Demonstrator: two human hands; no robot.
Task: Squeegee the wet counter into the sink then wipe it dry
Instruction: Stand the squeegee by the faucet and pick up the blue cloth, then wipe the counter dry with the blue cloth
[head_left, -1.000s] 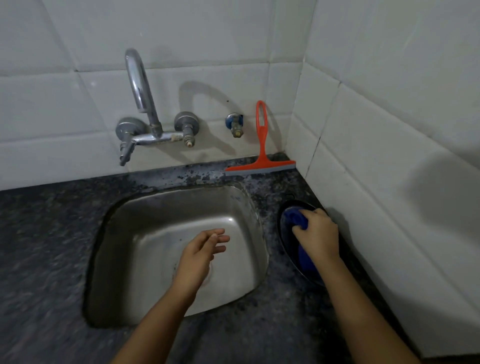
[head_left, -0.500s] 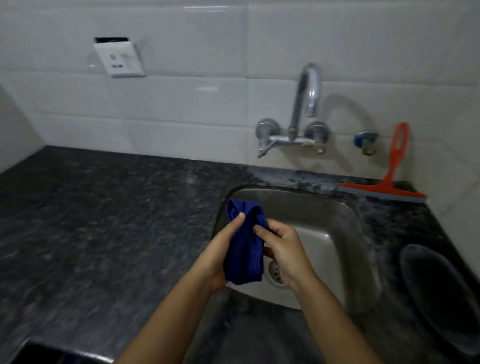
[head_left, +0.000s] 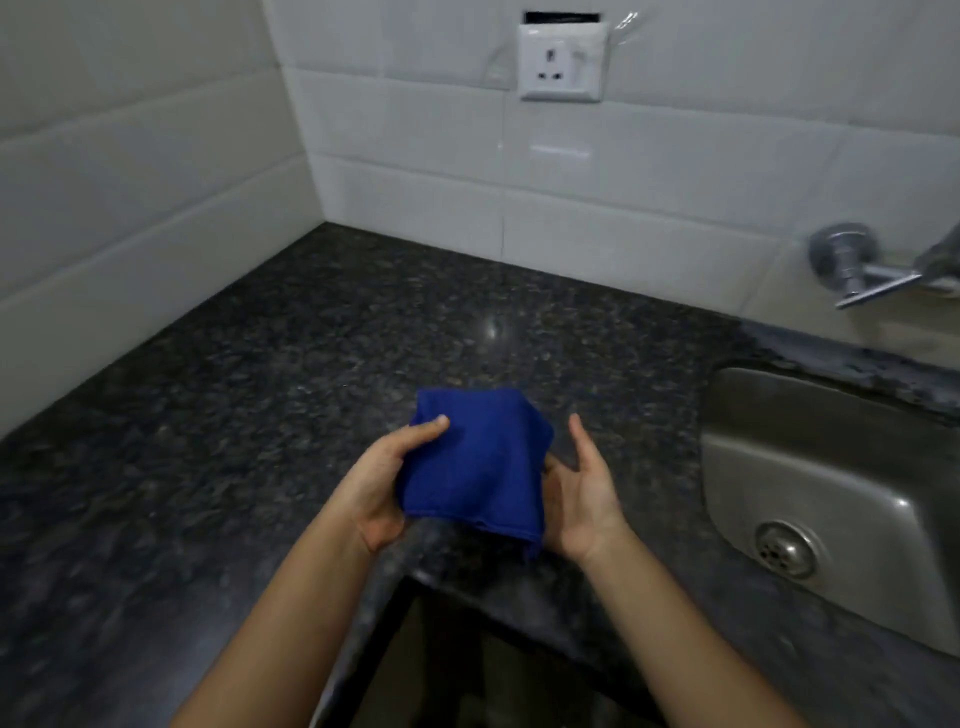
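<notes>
A folded blue cloth (head_left: 475, 462) is held just above the dark speckled granite counter (head_left: 322, 338), near its front edge. My left hand (head_left: 379, 483) grips the cloth's left side, thumb on top. My right hand (head_left: 582, 493) supports the cloth's right side from beneath, its fingers spread and thumb raised. The steel sink (head_left: 831, 467) with its drain (head_left: 787, 548) lies at the right. The squeegee is out of view.
White tiled walls meet in a corner at the back left. A wall socket (head_left: 561, 62) sits high on the back wall. Part of the tap (head_left: 872, 270) shows at the right edge. A dark opening lies below the counter's front edge.
The view has swung left, from the sink to the open counter. The blue cloth came from the plate by the sink into both hands and now lies spread flatter between them.
</notes>
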